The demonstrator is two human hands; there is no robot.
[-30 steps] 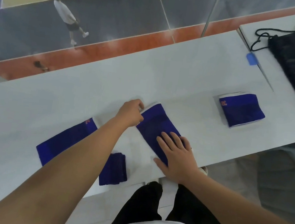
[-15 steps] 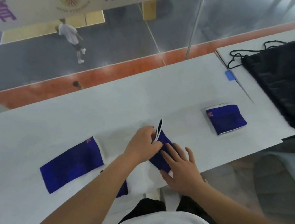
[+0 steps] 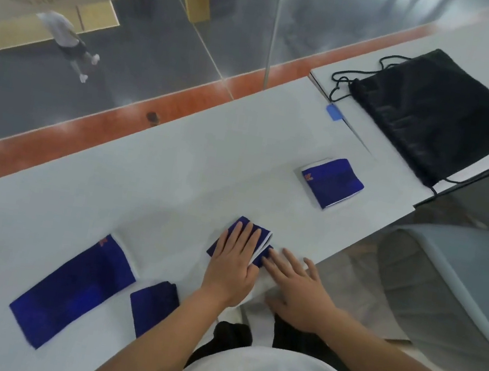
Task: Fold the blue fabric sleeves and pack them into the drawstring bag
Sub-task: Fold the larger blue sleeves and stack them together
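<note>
Head view: near the table's (image 3: pixel 175 175) front edge, the left hand (image 3: pixel 233 265) presses flat, fingers straight and slightly apart, on a folded blue sleeve (image 3: pixel 218 248) whose white-lined ends point right. The right hand (image 3: pixel 297 290), fingers spread, touches those ends. An unfolded sleeve (image 3: pixel 75 287) lies further left, its long axis running front-left to back-right.
</note>
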